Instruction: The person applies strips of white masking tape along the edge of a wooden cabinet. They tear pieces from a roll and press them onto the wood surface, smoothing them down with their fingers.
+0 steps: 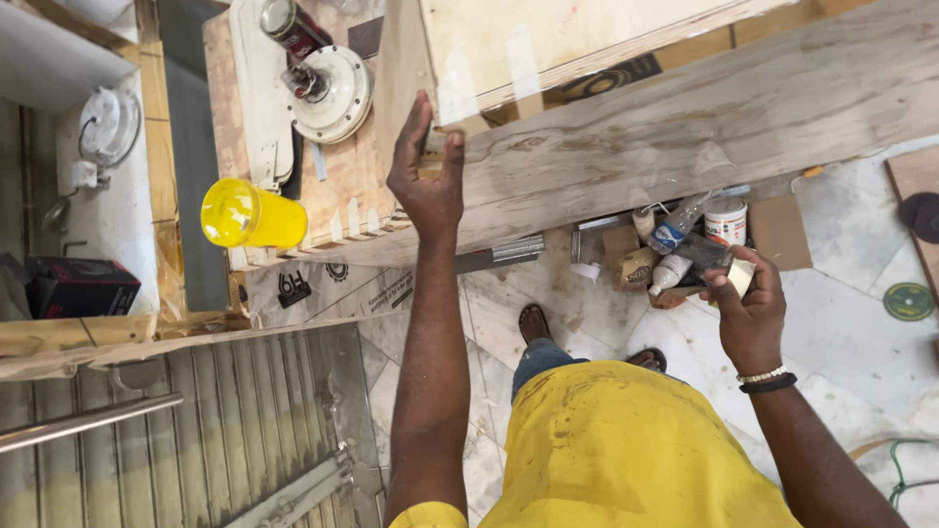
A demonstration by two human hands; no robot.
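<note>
My left hand (pixel 427 168) reaches up and presses against the lower corner of a pale wooden box (pixel 548 39) that rests on a long grey-grained plank (pixel 704 127). Its fingers pinch the corner edge where strips of clear tape run. My right hand (pixel 748 308) is held lower, near my waist, closed around a small roll of tan tape (pixel 739 275). A beaded bracelet and a dark band sit on that wrist. My yellow shirt fills the bottom of the view.
A yellow plastic cup (pixel 250 216) lies on a plywood panel beside a round white fan motor (pixel 333 90). On the marble floor below stand glue bottles (pixel 671 227), a small white tin (pixel 726 220) and cardboard. A metal rail (pixel 88 420) crosses lower left.
</note>
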